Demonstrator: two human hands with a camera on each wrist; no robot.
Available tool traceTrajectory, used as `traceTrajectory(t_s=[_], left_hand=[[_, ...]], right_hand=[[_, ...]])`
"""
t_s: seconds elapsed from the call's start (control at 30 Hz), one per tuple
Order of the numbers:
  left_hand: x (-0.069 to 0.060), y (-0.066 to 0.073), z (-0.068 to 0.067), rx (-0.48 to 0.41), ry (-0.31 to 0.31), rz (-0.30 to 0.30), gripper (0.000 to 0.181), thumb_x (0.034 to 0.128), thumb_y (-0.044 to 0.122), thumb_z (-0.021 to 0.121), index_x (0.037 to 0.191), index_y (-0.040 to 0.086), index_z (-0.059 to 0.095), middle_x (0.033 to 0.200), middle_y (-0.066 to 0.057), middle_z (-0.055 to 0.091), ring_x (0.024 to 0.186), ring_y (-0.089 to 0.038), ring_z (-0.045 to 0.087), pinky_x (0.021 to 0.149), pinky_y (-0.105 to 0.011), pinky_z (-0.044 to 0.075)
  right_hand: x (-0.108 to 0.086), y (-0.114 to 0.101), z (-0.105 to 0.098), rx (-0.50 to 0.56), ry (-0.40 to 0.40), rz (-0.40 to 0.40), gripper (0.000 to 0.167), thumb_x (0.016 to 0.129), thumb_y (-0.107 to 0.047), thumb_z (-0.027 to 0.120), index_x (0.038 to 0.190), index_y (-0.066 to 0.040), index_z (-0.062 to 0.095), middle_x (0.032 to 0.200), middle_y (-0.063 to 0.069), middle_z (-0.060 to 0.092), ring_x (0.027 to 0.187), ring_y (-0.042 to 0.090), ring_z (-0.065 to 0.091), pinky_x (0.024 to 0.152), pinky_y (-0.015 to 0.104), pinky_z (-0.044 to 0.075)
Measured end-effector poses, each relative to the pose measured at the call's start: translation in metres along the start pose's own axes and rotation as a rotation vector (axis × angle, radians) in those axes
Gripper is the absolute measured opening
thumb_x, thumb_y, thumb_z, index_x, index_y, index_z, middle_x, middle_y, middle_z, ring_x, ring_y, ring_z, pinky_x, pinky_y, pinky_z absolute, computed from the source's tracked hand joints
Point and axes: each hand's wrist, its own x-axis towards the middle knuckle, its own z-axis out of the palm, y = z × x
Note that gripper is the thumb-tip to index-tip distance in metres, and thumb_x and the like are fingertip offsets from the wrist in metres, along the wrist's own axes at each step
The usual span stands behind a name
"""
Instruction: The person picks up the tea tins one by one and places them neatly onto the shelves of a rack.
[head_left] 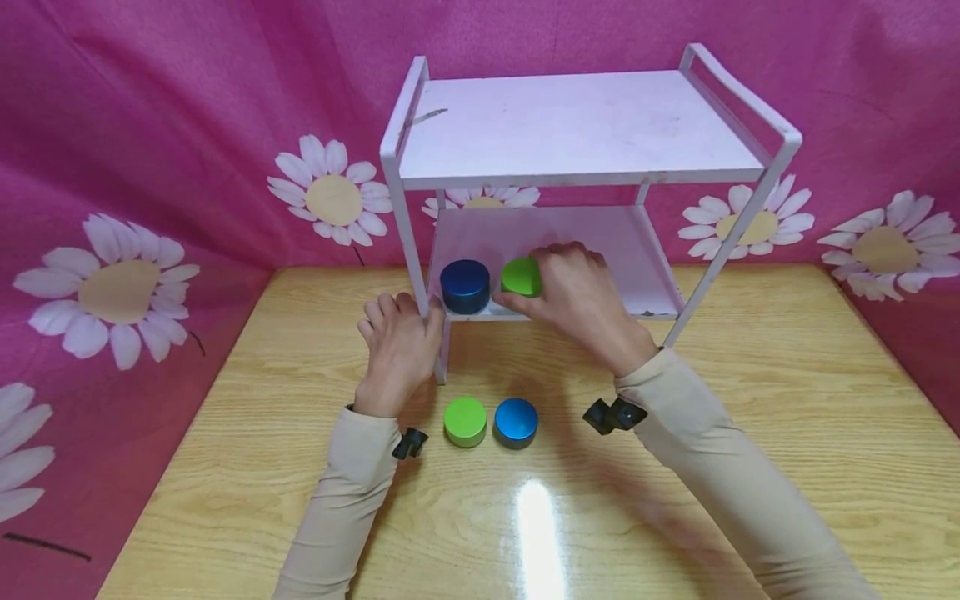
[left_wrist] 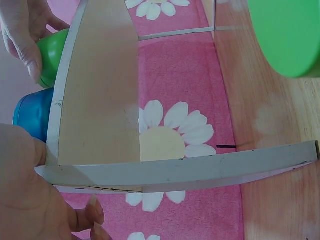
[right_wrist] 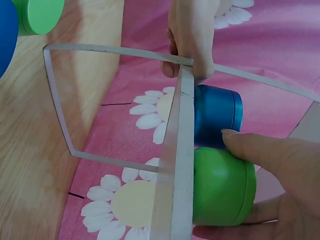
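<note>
On the lower shelf a green round tin (head_left: 521, 278) stands with my right hand (head_left: 581, 300) gripping it between thumb and fingers. Just left of it on the same shelf is a dark blue tin (head_left: 465, 287). My left hand (head_left: 400, 346) holds the rack's front left post, its thumb beside the blue tin. In the right wrist view the thumb of my right hand (right_wrist: 280, 185) lies on the green tin (right_wrist: 222, 186), near the blue tin (right_wrist: 216, 115). The left wrist view has my left hand (left_wrist: 35, 185) at the shelf corner.
A second green tin (head_left: 465, 422) and a lighter blue tin (head_left: 516, 423) stand side by side on the wooden table (head_left: 247, 500), in front of the rack. The rack's upper shelf (head_left: 577, 125) lies above both hands. A pink flowered cloth (head_left: 187, 50) hangs behind.
</note>
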Motion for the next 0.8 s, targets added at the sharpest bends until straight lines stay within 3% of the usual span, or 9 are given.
traceTrajectory(t_s=[0.4,0.8], left_hand=[[0.0004,0.0001,-0.0013,-0.004,-0.008,-0.009,0.052,0.0995,0.046,0.027,0.100,-0.003,0.045,0.098,-0.017,0.036,0.096,-0.034,0.030,0.081,-0.047,0.021],[0.0010,-0.0002,-0.0003,0.002,0.017,0.011,0.051,0.0993,0.043,0.025,0.090,-0.003,0.046,0.096,-0.018,0.037,0.092,-0.036,0.030,0.079,-0.047,0.021]], right_hand=[[0.0001,0.0001,0.0019,0.008,0.013,-0.014,0.043,0.077,-0.045,0.076,0.075,-0.007,0.056,0.065,0.004,0.046,0.059,0.021,0.046,0.049,0.032,0.036],[-0.0021,0.0005,0.0006,0.008,0.026,-0.018,0.046,0.076,-0.047,0.078,0.071,-0.009,0.051,0.064,0.003,0.044,0.058,0.021,0.044,0.050,0.033,0.033]])
